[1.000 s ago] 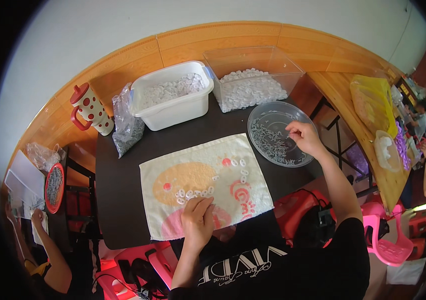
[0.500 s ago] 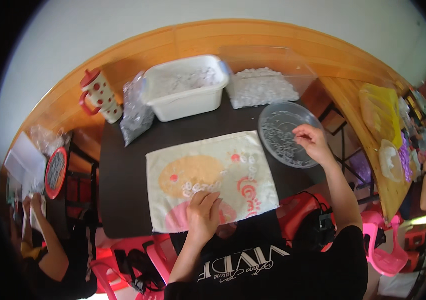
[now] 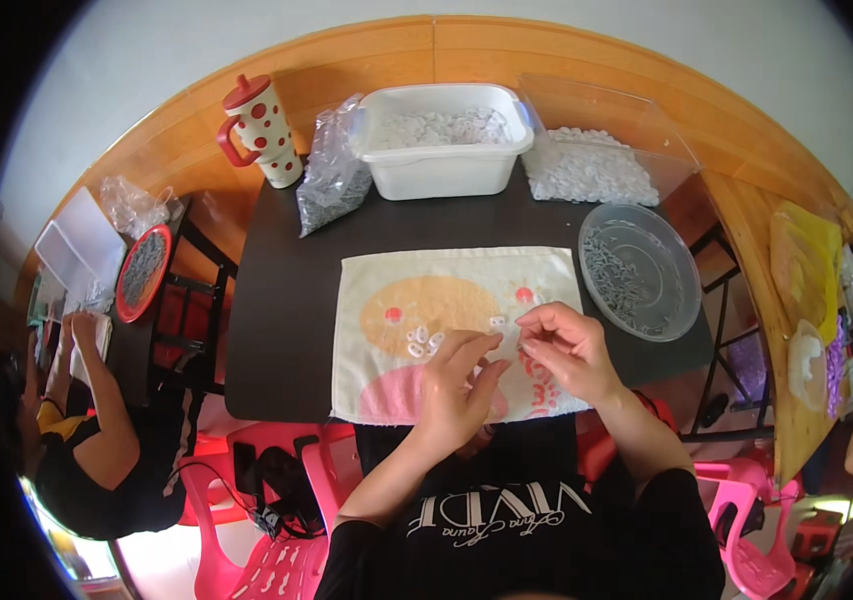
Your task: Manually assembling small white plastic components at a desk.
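My left hand [image 3: 457, 390] is just above the near middle of a cream towel [image 3: 362, 290] with orange and pink prints. Its fingers curl toward the thumb; whatever they hold is hidden. Close by on the right, my right hand [image 3: 572, 355] has its thumb and fingertips drawn together, with anything between them too small to make out. The two hands face each other, a little apart. Several small white oval plastic pieces [image 3: 425, 342] lie on the towel beyond my left fingers. A single white piece [image 3: 497, 322] lies apart, near my right fingertips.
At the right stands a round clear bowl [image 3: 682, 290] of small grey pieces. Along the back are a white tub [image 3: 442, 175] and a clear box [image 3: 687, 165], both with white pieces, a plastic bag [image 3: 332, 190] of grey bits and a dotted tumbler [image 3: 269, 135]. People work on both sides.
My right hand has come from over the round bowl to the towel, beside my left hand. My left hand has lifted off the white pieces. The view has shifted.
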### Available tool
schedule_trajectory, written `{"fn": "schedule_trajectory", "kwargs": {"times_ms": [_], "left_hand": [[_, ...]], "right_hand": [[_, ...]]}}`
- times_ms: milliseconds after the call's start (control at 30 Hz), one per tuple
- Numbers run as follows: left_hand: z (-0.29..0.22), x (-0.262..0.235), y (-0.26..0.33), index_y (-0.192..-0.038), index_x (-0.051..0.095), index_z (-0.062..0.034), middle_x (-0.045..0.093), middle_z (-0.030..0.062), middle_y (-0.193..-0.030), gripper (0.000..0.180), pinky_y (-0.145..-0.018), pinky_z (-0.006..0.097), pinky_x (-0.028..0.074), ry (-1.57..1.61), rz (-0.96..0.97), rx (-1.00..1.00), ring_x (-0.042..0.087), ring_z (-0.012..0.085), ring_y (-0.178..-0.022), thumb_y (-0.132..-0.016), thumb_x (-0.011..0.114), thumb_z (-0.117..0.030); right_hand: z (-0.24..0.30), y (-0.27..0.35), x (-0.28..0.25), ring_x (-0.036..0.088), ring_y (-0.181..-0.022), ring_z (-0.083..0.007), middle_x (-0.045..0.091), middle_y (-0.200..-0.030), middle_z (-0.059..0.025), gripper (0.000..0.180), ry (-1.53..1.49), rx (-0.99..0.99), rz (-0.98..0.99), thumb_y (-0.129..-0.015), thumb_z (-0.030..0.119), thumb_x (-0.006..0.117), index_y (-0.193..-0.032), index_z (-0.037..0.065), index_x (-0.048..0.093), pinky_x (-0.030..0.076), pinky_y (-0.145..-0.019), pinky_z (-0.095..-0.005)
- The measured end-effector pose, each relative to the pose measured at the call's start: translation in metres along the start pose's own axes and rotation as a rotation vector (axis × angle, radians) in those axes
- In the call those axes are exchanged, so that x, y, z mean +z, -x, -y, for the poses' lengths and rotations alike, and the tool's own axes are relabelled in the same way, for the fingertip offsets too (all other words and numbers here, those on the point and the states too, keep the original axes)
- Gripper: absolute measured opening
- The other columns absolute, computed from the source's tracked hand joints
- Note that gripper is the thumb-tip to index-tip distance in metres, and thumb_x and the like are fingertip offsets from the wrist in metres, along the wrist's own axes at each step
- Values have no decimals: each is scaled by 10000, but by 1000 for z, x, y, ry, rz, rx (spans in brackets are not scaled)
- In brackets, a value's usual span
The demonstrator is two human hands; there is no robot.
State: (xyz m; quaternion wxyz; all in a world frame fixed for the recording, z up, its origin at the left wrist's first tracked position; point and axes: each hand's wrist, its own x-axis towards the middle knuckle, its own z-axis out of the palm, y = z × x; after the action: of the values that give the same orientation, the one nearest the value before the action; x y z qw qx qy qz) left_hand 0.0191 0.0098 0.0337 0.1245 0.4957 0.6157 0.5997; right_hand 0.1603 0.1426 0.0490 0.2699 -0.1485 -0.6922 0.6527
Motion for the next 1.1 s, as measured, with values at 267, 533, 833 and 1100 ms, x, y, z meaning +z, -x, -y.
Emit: {"fn": "schedule_trajectory", "kwargs": {"times_ms": [267, 533, 833, 1100], "left_hand": [[13, -2, 2, -978, 696, 10, 649, 82, -880, 129, -587, 242, 446, 45, -41, 119, 576, 126, -681, -855, 694, 51], [19, -1, 5, -894, 664, 20, 610, 102, -785, 25, -538, 277, 421, 225, -1, -143, 559, 152, -646, -869, 663, 24], [20, 0, 2, -897, 669, 39, 648, 46, -838, 43, -641, 227, 447, 506, 53, -396, 586, 108, -739, -896, 647, 3], [15, 4, 0, -949, 703, 28, 663, 41, -877, 73, -662, 221, 460, 700, 13, -420, 597, 92, -770, -928, 640, -3]], "right_hand": [[-6, -2, 23, 599, -814, -68, 639, -923, -38, 285, 70, -85, -36, -891, -97, 605, -1161, -8, 598, 481, -720, -213], [-9, 1, 31, 598, -775, -93, 643, -911, -86, 241, 338, -295, -100, -865, -129, 620, -1083, -26, 613, 480, -627, -211], [-15, -4, 29, 631, -705, -235, 635, -862, -142, 307, 586, -670, -119, -784, -182, 630, -1052, -35, 608, 497, -559, -292], [-16, 5, 31, 651, -773, -169, 655, -917, -132, 329, 427, -489, -197, -813, -170, 622, -1117, -48, 591, 518, -664, -255]]}}
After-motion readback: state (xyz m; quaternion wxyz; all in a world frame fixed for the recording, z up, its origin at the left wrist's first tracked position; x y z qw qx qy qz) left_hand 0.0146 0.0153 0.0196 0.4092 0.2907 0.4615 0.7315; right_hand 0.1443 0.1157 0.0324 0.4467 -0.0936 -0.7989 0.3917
